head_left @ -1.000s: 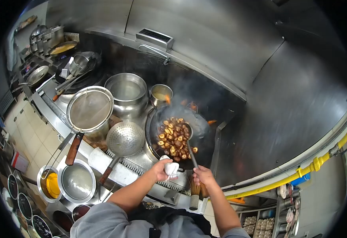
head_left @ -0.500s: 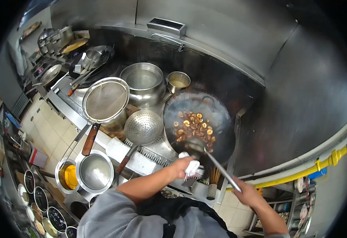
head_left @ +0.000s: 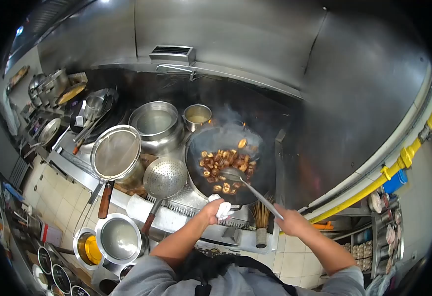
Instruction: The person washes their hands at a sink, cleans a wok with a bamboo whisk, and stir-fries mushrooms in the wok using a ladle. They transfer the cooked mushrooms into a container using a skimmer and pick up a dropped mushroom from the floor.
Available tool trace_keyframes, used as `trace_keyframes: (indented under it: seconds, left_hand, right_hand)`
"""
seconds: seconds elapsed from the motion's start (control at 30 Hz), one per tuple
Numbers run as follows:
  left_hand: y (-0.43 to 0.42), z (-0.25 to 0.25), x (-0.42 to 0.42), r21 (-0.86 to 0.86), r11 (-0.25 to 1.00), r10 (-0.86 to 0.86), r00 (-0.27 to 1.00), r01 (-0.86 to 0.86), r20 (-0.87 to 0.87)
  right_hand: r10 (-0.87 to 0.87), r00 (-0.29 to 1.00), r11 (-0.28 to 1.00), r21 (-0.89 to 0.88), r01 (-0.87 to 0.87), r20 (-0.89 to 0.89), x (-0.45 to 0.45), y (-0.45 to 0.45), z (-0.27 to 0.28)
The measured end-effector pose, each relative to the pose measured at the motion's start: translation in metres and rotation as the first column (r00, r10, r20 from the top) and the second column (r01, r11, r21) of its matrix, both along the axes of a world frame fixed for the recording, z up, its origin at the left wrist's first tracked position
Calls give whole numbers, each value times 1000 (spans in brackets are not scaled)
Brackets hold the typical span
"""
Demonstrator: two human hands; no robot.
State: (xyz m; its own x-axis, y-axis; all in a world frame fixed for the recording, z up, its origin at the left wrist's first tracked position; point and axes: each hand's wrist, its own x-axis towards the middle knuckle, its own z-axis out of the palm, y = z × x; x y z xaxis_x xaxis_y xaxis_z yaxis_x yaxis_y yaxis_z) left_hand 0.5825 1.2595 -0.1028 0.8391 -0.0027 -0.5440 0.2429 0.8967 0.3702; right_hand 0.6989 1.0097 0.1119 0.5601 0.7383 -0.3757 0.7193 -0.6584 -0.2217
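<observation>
In my closed left hand [head_left: 210, 212] is a folded white cloth [head_left: 220, 207], held at the near rim of a dark wok [head_left: 267, 180] by its handle. The wok sits on the range, full of glossy brown pieces [head_left: 221, 162] with pale yellow cut faces; their kind is unclear. One piece [head_left: 242, 143] shows apart from the pile, toward the back. My right hand [head_left: 293, 223] is wrapped round the end of a long metal ladle [head_left: 261, 197]. The ladle's bowl rests among the pieces. Smoke rises from the wok, and small flames show behind its rim.
Left of the wok are a perforated skimmer [head_left: 165, 177], a fine-mesh strainer [head_left: 115, 152], a large water pot [head_left: 153, 121] and a small pot [head_left: 197, 115]. A bamboo brush [head_left: 261, 224] stands at the front edge. A yellow pipe [head_left: 398, 167] runs along the right.
The view has tilted up and turned right. The brown pieces have shifted in the wok, with one now separate at the back. Smoke is thinner, and flames now show behind the wok.
</observation>
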Motion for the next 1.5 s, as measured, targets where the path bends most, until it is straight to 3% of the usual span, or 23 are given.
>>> trace_keyframes:
  seconds: [0.1, 0.17, 0.23, 0.3, 0.33, 0.43, 0.5, 0.63, 0.67, 0.77, 0.8, 0.83, 0.9, 1.0, 1.03, 1.1, 1.17, 1.23, 1.33, 1.4, 1.43, 1.47, 1.5]
  left_hand:
    - [-30, -24, -21, 4, 993, 115, 991, -116, 66]
    - [-64, -15, -48, -1, 984, 180, 980, -181, -84]
    - [-76, 16, -64, 125, 990, 82, 987, -65, -135]
    - [-58, 41, -58, -43, 995, 89, 989, -94, -118]
    - [-36, 31, -45, -175, 984, 24, 999, -29, -28]
    - [11, 23, -9, -44, 999, -3, 1000, 2, -26]
    - [-1, 28, -7, 8, 1000, 8, 996, -7, -85]
    - [-17, 70, -10, -7, 998, -62, 992, 61, -107]
    - [-6, 13, -4, -19, 999, -36, 999, 36, -1]
    - [-44, -10, -41, -49, 996, 69, 996, -72, -50]
    - [-63, 4, -57, 59, 995, 86, 984, -78, -154]
    - [-76, 12, -67, 165, 984, 112, 961, -71, -252]
    - [-74, 10, -73, 144, 989, 65, 973, -34, -219]
    - [-37, 61, -52, -121, 988, 85, 988, -101, -130]
    - [-24, 66, -39, -100, 994, 29, 998, -34, -52]
    - [-12, 80, -25, -62, 998, 7, 991, -15, -133]
    - [-10, 36, -20, -39, 999, -2, 994, -3, -106]
    - [-27, -22, -29, -19, 998, 55, 997, -54, 48]
    - [-71, -13, -75, 30, 998, 64, 993, -61, -103]
    - [-78, 20, -84, 49, 997, 56, 996, -53, -69]
    - [-65, 22, -77, -90, 995, 45, 996, -52, -71]
    - [-47, 33, -66, -145, 989, 25, 1000, -25, -2]
    - [-31, 41, -55, -195, 981, 11, 997, 3, 73]
  right_hand:
    - [-98, 994, 995, 39, 96, 39, 0, 27, -14]
    - [-107, 994, 993, 46, 106, 24, -7, 18, -2]
    - [-115, 993, 992, 56, 114, 13, -12, 0, 12]
    - [67, 998, 976, 209, -65, -2, -13, -41, 22]
    - [69, 998, 977, 202, -66, -8, -20, -51, 37]
    - [105, 985, 987, 137, -86, -135, -37, -61, 77]
    - [36, 993, 996, -72, -44, -112, -42, -57, 86]
    - [52, 997, 985, -169, -42, 58, -25, -7, 43]
    - [-16, 997, 971, -235, 33, 71, -25, 17, 33]
    - [-41, 981, 999, -21, 46, 190, -12, 27, -3]
    - [-41, 981, 999, 22, 37, 190, -16, 23, 4]
    - [-39, 981, 999, 25, 34, 191, -18, 18, 15]
    - [-37, 995, 999, 27, 35, 89, -25, 0, 34]
    - [56, 998, 998, -28, -55, 29, -31, -33, 46]
    - [108, 994, 993, -47, -107, 12, -29, -41, 47]
    - [207, 976, 975, 65, -211, 68, -26, -37, 31]
    - [75, 993, 987, -150, -61, 93, -38, -1, 36]
    - [-21, 996, 992, -125, 31, 84, -28, 12, 22]
    - [-80, 989, 996, -28, 85, 125, -10, 4, 4]
    - [137, 940, 873, 411, -264, 313, 12, -33, -15]
    - [139, 942, 876, 406, -261, 306, 10, -33, 3]
    - [-97, 985, 925, 353, 143, -145, 5, -32, 37]
    - [-350, 774, 867, 130, 481, -528, 6, -29, 60]
